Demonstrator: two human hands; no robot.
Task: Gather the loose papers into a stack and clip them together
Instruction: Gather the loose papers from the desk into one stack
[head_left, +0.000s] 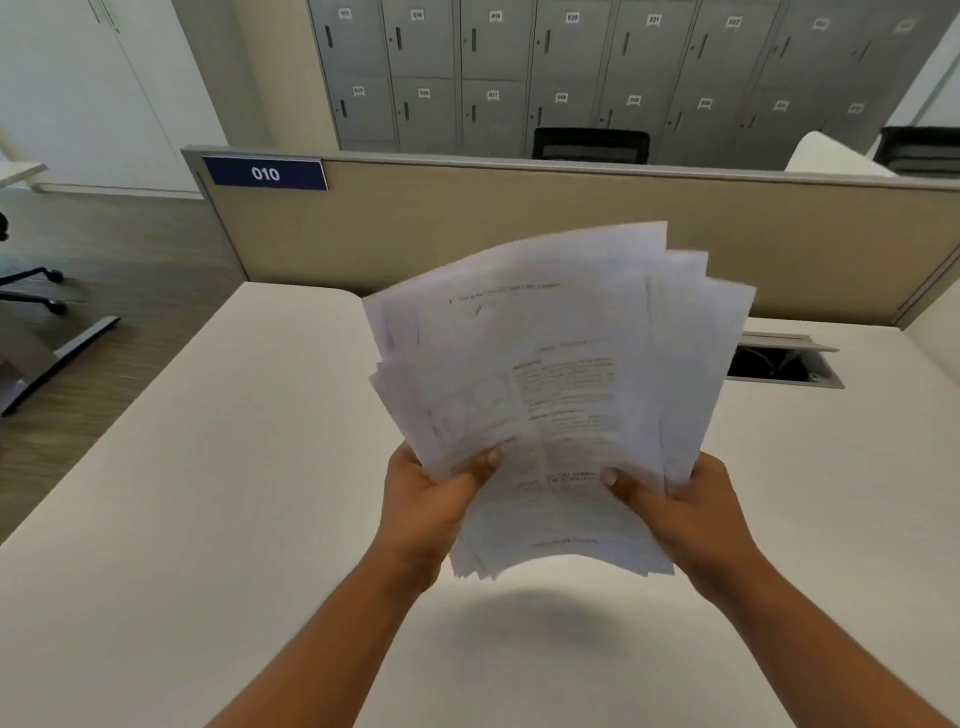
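Observation:
A fanned, uneven bundle of several printed white papers (561, 374) is held up in the air above the white desk (208, 519). My left hand (431, 499) grips its lower left side, thumb on the front sheet. My right hand (685, 504) grips the lower right side, thumb likewise on the front. The sheets splay out at the top and their edges do not line up. The paper is blurred by motion. No clip is in view.
A beige partition (519, 223) with a blue "010" sign (265, 173) closes the desk's far edge. An open cable hatch (779, 361) lies in the desk at the right. Grey lockers stand behind, and chair legs on the floor at the left.

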